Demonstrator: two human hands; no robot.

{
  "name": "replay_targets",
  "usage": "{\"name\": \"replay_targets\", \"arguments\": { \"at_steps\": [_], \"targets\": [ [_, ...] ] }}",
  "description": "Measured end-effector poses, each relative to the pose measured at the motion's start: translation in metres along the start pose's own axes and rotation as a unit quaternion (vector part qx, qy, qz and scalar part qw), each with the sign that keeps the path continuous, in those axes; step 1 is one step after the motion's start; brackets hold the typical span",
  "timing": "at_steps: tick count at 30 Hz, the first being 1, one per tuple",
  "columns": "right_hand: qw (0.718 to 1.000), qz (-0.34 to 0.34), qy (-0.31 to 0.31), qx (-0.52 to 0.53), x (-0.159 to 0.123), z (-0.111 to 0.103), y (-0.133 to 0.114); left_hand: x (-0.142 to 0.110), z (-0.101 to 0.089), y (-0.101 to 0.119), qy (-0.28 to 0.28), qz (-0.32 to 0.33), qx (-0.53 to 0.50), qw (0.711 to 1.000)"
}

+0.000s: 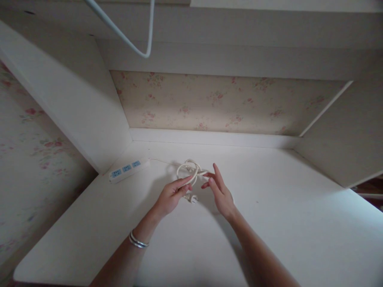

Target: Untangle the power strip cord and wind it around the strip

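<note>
A white power cord (192, 161) is looped into a loose coil above the white desk. My left hand (172, 195) pinches the near side of the coil between thumb and fingers. To its right, my right hand (219, 192) has its fingers apart, with the index finger raised; the cord passes by its fingers, and whether they grip it cannot be made out. Just below the coil, near my left fingertips, is the cord's plug (191, 198). A thin stretch of cord runs left to a white power strip (128, 170) with blue socket faces.
The white desk (284, 223) is boxed in by a left side panel (68, 91), a right panel (344, 131) and a floral-papered back wall (215, 103). Overhead, a shelf (239, 32) crosses the view, and a pale bent rod or cable (131, 44) hangs down.
</note>
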State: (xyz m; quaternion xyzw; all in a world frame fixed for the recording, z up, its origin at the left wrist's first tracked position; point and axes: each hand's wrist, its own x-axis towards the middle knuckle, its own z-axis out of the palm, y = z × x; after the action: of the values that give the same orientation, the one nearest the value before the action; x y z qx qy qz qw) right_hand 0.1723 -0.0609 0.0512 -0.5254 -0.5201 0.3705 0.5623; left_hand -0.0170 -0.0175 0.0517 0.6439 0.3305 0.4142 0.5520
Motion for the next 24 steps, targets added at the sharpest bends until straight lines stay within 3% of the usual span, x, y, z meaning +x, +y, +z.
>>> {"name": "replay_targets", "arguments": {
  "at_steps": [6, 13, 19, 24],
  "targets": [
    [0.997, 0.078, -0.022, 0.015, 0.005, 0.0, 0.004, -0.003, 0.003, 0.007, -0.087, 0.056, 0.088, 0.991],
    [0.994, 0.088, -0.036, 0.05, 0.008, 0.006, 0.011, -0.009, 0.011, 0.002, -0.151, 0.12, 0.122, 0.974],
    [0.991, 0.073, -0.024, 0.111, 0.012, 0.002, 0.016, -0.007, 0.011, -0.007, -0.139, 0.077, 0.079, 0.984],
    [0.999, -0.009, 0.032, -0.017, 0.015, -0.003, 0.023, -0.002, 0.007, -0.012, -0.076, 0.055, 0.08, 0.992]
  ]
}}
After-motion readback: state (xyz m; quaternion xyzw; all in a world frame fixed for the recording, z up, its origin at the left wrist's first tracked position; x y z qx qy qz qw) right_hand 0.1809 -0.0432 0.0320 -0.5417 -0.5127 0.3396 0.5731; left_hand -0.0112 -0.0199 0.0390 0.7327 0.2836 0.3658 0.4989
